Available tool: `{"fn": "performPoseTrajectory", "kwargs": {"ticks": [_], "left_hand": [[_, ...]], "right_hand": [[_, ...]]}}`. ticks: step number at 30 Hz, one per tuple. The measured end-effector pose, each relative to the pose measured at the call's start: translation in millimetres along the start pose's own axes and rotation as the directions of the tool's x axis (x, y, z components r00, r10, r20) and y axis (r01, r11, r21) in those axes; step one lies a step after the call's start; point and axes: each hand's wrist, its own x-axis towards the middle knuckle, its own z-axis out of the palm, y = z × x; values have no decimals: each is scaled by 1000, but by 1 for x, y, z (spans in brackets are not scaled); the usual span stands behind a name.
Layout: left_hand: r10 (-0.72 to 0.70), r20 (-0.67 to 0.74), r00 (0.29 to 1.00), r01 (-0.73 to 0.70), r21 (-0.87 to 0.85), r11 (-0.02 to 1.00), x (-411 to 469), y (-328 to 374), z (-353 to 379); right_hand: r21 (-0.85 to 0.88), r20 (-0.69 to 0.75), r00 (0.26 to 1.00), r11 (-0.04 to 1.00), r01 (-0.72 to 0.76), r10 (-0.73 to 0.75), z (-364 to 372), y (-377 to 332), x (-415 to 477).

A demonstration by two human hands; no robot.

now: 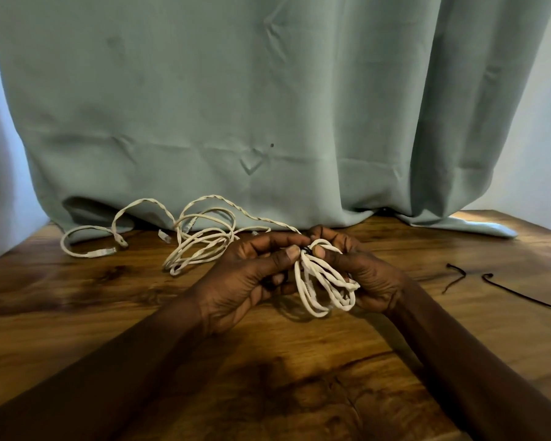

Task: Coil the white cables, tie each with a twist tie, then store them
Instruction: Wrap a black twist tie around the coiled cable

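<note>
The coil of white cable (326, 283) is in my hands, held just above the wooden table (299, 377) near its middle, its loops hanging down between my palms. At the top of the coil sits a small black twist tie (306, 248). My left hand (252, 275) pinches it between thumb and forefinger, though it is too small to tell how far it wraps round. My right hand (363, 275) grips the coil itself, fingers curled behind the loops and thumb pressed on top. From the coil's top a twisted strand runs back and to the left into the loose white cables (201, 240), tangled on the table beside the hem of a green curtain (236, 106). Well off to my right lie two spare black ties (455, 276), flat on the wood.
</note>
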Motion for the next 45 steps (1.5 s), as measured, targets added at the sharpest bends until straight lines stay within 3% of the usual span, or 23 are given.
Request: {"fn": "performPoseTrajectory", "kwargs": {"ticks": [4, 9, 13, 19, 22, 27, 29, 33, 37, 42, 45], "left_hand": [[-112, 32, 993, 113, -46, 992, 1, 3, -6], [-160, 42, 986, 157, 72, 985, 2, 5, -16], [-58, -42, 997, 66, 205, 977, 4, 5, -17], [116, -67, 991, -100, 208, 973, 8, -3, -20], [144, -91, 985, -119, 239, 964, 7, -9, -16], [240, -122, 963, -182, 361, 914, 11, -16, -10], [333, -55, 941, -259, 518, 816, 12, -20, -7], [362, 97, 927, -325, 689, 648, 14, -32, -1], [341, 206, 917, -370, 759, 535, 14, -37, 6], [248, 244, 938, -335, 823, 459, 13, -36, 5], [223, 232, 947, -310, 840, 444, 14, -35, 0]], "right_hand": [[-53, 1, 998, 996, -67, 67, -3, 4, 2], [-92, 25, 987, 984, -154, 157, -8, 12, 6], [-115, 46, 978, 974, -196, 202, -7, 17, 6], [-22, 11, 982, 981, -190, 191, 4, 19, 6], [-67, 1, 979, 976, -205, 205, 0, 24, 8], [-142, -182, 974, 977, -161, 134, -8, 13, -1], [-122, -284, 954, 984, -133, 94, -12, 5, -10], [-94, -508, 860, 989, -118, 55, -31, -6, -34], [26, -683, 715, 983, -180, 149, -66, -18, -40], [-41, -876, 467, 946, -321, 120, -100, -32, -19], [-132, -931, 362, 882, -452, 46, -111, -29, -11]]}}
